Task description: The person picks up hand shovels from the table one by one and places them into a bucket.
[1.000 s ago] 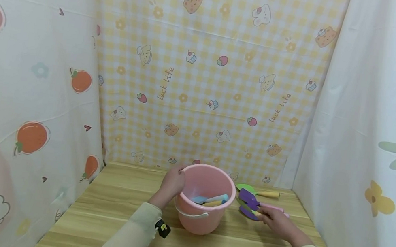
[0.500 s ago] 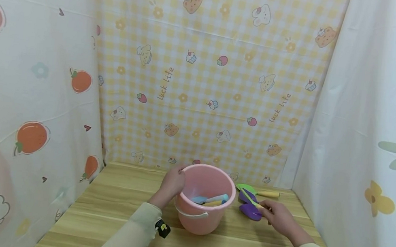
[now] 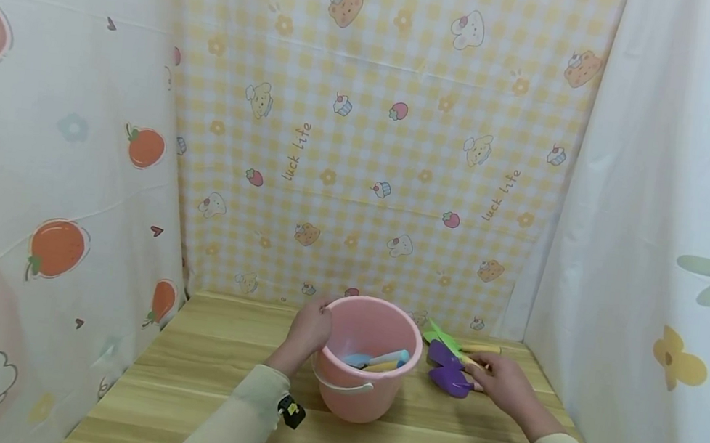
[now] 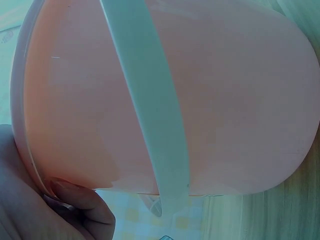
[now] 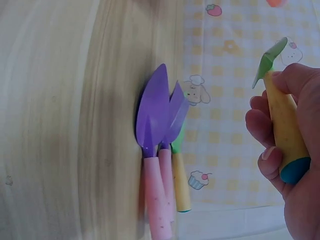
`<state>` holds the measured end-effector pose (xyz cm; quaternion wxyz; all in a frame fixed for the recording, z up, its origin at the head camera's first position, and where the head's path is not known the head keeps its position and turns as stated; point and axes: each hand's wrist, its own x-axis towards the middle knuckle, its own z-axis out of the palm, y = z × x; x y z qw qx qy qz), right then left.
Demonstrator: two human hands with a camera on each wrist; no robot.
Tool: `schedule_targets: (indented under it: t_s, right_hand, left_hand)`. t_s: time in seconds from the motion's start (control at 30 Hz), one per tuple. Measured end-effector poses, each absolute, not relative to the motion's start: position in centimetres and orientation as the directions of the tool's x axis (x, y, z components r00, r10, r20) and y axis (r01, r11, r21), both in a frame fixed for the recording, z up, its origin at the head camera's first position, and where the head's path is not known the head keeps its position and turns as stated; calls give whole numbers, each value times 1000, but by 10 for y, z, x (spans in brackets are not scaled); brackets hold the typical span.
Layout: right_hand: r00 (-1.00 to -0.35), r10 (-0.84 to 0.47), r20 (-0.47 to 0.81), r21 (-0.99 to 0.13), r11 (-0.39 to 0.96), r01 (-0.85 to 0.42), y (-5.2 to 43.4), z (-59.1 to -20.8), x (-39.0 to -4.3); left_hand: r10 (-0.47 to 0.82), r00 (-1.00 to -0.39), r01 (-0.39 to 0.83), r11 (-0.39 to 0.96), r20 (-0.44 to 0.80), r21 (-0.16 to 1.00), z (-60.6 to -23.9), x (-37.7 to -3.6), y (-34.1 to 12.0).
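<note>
Left hand (image 3: 310, 327) grips pink plastic bucket (image 3: 359, 400), right hand (image 3: 505, 386) yellow-handled green trowel (image 5: 284, 117) near far-right corner of wooden surface (image 3: 212, 381); avoid snagging purple-bladed trowels (image 5: 153, 132).

Head view: tools (image 3: 387, 357) in pink bucket (image 3: 354, 400) part-hidden by near rim, total no. unclear; purple trowels' (image 3: 450, 382) pink handles mostly behind R hand (image 3: 507, 389). L wrist view: bucket & white bail (image 4: 150, 95) cut off at top, L hand (image 4: 30, 200) at L & btm edges. R wrist view: thumb part-covers yellow-handled tool (image 5: 285, 120); R hand cut at R edge.
</note>
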<state>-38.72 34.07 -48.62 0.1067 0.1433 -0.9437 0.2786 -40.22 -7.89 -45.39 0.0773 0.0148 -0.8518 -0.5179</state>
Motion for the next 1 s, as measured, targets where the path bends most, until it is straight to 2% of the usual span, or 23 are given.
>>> schedule_targets:
  t_s: [0.63,1.0]
  right_hand:
    - [-920,-200,338,-544,756,-364,333,-467,-383]
    - [-864,-245,440,-448,774,-448,325,-456,-380]
  left_hand:
    - [-99,-987,66,465,126,883,-455,-402,-80]
    - [-105,-986,64,463,126,884,-455,-403,-81]
